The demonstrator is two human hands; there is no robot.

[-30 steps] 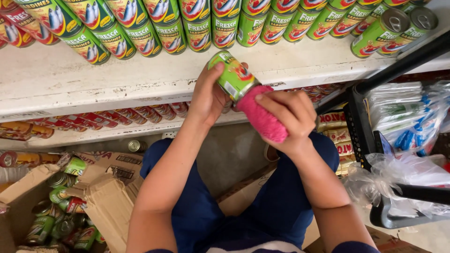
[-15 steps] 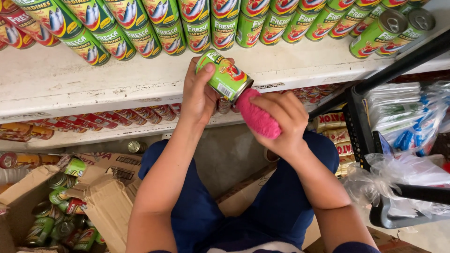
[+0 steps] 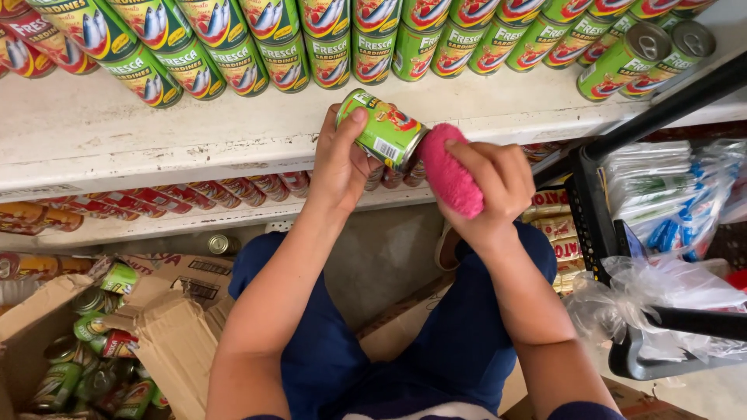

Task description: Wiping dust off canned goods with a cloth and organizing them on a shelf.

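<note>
- Can (image 3: pixel 385 128) sits clamped in your left hand (image 3: pixel 338 159) before the shelf (image 3: pixel 233 132), long axis tilted down-right.
- Right hand (image 3: pixel 490 183) fingers grip a pink cloth (image 3: pixel 450 177) against the can's lower end.

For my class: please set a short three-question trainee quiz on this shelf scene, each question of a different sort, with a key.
1. True or false: the left hand holds a green can.
2. The right hand presses on the can's end a: A sponge, B pink cloth, C brush.
3. What holds the cans at lower left?

Key: 1 true; 2 B; 3 a cardboard box.
</note>
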